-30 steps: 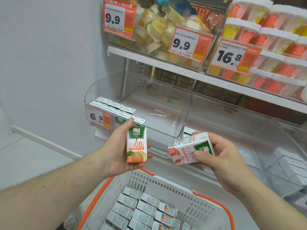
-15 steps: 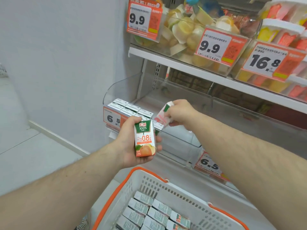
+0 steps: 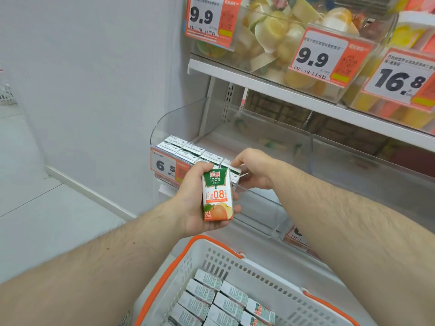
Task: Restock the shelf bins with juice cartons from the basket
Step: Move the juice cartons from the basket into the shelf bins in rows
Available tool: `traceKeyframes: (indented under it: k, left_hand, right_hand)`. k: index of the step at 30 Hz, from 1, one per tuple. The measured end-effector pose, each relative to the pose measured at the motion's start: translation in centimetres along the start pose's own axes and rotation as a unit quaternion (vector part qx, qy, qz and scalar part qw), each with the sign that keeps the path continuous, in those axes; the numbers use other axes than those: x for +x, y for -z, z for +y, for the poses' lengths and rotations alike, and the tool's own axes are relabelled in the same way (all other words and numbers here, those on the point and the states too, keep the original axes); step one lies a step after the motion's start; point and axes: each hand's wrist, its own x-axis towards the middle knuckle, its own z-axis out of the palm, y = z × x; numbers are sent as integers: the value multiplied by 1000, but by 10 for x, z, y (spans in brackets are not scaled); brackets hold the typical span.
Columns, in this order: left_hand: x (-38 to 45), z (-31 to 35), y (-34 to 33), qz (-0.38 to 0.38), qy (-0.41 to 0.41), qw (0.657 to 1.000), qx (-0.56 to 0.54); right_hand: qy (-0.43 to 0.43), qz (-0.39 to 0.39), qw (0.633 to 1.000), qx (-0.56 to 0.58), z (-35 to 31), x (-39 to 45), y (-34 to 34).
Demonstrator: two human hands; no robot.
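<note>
At the right end of the front row in the clear shelf bin, a carton sits under the right hand, whose fingers curl onto its top; letting go before it seats could tip it into the gap. Just in front, the left hand grips 1 apple juice carton upright around its back and sides, above the basket, and a slack hold would drop it there.

The left hand and its carton hide the bin's front corner, so the right hand's grip on a carton is unclear (fingertips unseen); the basket runs off the bottom edge
</note>
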Motion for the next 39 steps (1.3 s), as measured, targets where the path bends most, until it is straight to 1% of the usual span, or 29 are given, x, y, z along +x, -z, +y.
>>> traceKeyframes:
  k: [1,3,4,5,6,7,8,9,11,12,14,16,17,20,23,25,27,29,31,33,34,36,38,39]
  left_hand:
    - [-1,-1,-2,4,-12,1000,7]
    - [-3,-4,-6,7,-36,999,21]
    - [-4,-6,-9,4,-49,998,29]
    - [-6,-8,-12,-1,-61,997,41]
    - [-8,-10,-15,-8,-71,996,53]
    - [-10,-12,-20,-14,-81,994,68]
    - [-13,-14,-24,-22,-90,992,80]
    - [-16,-16,-29,-30,-97,991,90]
    - [-19,-23,-39,-53,-110,988,99]
    - [-20,-27,-45,-70,-116,985,110]
    - [-22,-33,-60,-103,-125,979,126]
    - [-20,-40,-74,-132,-116,977,121]
    - [-18,-45,-80,-143,-115,975,127]
    - [-19,-59,-93,-162,-156,959,172]
    - [-27,-71,-101,-195,-175,935,237]
    - [-30,-75,-107,-205,-173,928,258]
    - [-32,-77,-114,-211,-167,932,244]
    - [-32,-75,-119,-195,-177,937,229]
    - [-29,-70,-121,-135,-204,943,227]
    - [-24,-66,-118,-74,-212,946,233]
    - [-21,-65,-117,-58,-209,947,238]
    - [-17,-68,-116,-51,-204,943,258]
    - [-15,-73,-116,-67,-196,932,296]
    - [-14,-75,-116,-75,-188,928,313]
  right_hand:
    - [-2,-9,1000,-13,-1,-2,1]
    - [6,-11,996,-88,-3,-7,1]
    - [26,9,990,-140,-5,-10,2]
    - [62,52,979,-186,-7,-14,4]
    - [110,112,964,-214,-8,-20,7]
    - [163,172,947,-218,-9,-33,10]
    - [218,214,931,-200,-8,-48,14]
    - [265,234,919,-176,-5,-67,18]
    - [305,224,915,-142,9,-106,27]
    - [302,208,922,-126,21,-121,31]
    - [269,163,944,-100,46,-146,39]
    - [234,136,957,-103,69,-161,44]
    - [230,131,957,-121,79,-166,47]
    - [265,147,932,-197,102,-183,52]
    - [294,200,906,-229,117,-197,52]
    - [295,218,904,-221,124,-201,51]
    - [280,227,914,-188,126,-203,53]
    - [271,270,913,-139,122,-204,67]
    - [274,340,898,-55,116,-203,93]
    - [254,400,880,-26,113,-198,126]
    - [235,421,875,-39,114,-193,140]
    - [187,438,876,-72,119,-181,163]
    - [134,429,885,-119,128,-168,176]
    - [106,412,892,-152,132,-163,179]
